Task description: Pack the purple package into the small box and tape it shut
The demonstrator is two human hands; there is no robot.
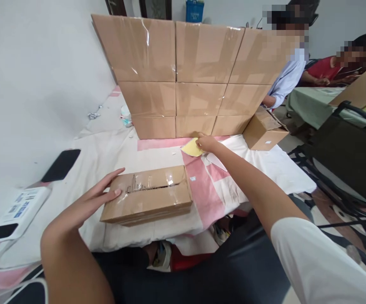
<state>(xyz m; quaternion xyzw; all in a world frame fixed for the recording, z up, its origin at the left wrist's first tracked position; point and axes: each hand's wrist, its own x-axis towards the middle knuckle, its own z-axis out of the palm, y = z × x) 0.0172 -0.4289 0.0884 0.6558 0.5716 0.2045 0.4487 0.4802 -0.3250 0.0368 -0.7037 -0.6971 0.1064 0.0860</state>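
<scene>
Near white wall (43,63), taped carton (154,200) on cloth (155,157)

A big wall of boxes (176,67) stands across the back, so nothing can go straight ahead. In front, a bare strip of cloth (154,157) leaves room to slide sideways, up to the yellow paper (191,148), where the right grip (205,143) is in the way. The low box (149,195) fills the near middle, with the left grip (91,200) on its left end. The right arm (255,181) cuts across the right side, and another box (260,133) blocks the far right. Under that arm, the room is hard to see.
</scene>
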